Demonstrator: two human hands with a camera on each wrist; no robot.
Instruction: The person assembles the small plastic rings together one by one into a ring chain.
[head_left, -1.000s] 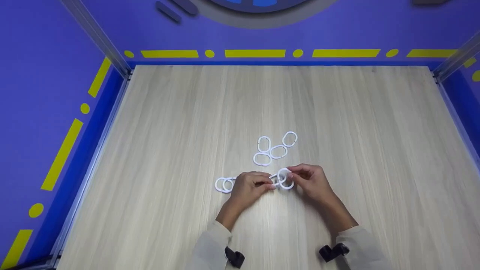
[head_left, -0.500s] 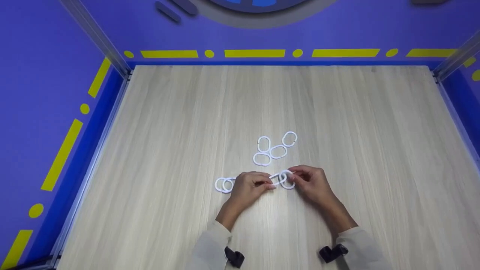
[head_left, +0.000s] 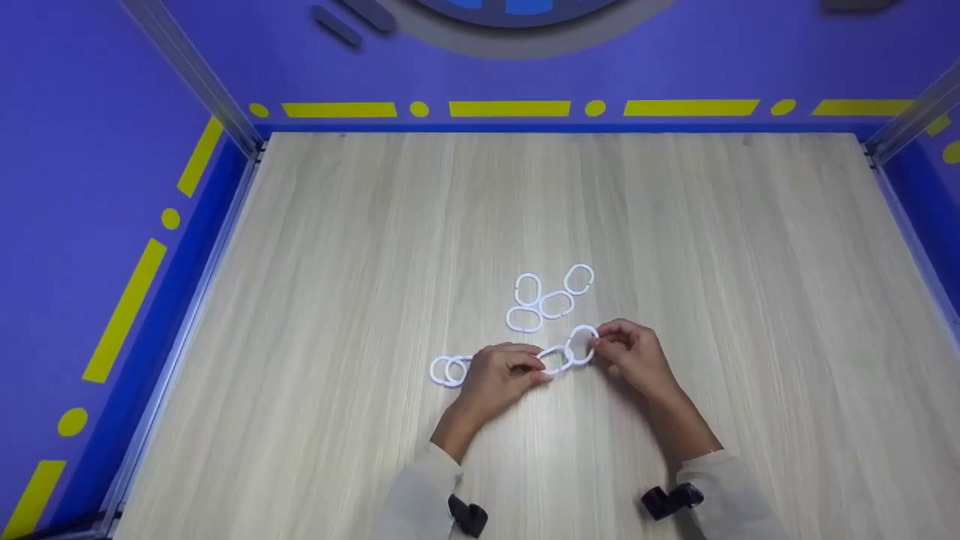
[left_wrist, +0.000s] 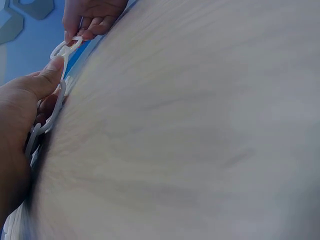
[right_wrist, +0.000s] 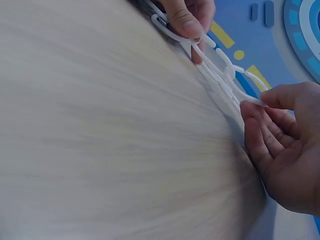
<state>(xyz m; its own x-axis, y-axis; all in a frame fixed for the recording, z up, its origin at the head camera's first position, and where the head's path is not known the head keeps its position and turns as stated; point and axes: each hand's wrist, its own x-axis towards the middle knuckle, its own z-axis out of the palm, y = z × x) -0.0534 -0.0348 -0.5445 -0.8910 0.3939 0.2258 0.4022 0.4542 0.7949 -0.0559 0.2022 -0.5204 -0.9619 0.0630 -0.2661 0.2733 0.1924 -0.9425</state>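
White oval plastic rings are linked into a chain (head_left: 441, 370) that lies left of my left hand (head_left: 499, 379) and passes beneath it. That hand pinches a chain ring (head_left: 556, 361) between thumb and fingers, as the left wrist view also shows. Hooked through it is the end ring (head_left: 583, 345), whose right edge is pinched by the thumb and fingertips of my right hand (head_left: 636, 358). In the right wrist view the held end ring (right_wrist: 245, 95) is tilted off the table. My left palm hides part of the chain.
Several loose white rings lie beyond the hands: an upright one (head_left: 528, 289), two sideways ones (head_left: 524, 319) touching or nearly so, and a slanted one (head_left: 579, 279). Blue panels (head_left: 517, 82) with yellow marks wall the wooden table (head_left: 360, 262) at the back and sides.
My right hand has moved slightly right and away from me, drawing the end ring with it, so the two rings now overlap only at their ends. The left hand stays in place.
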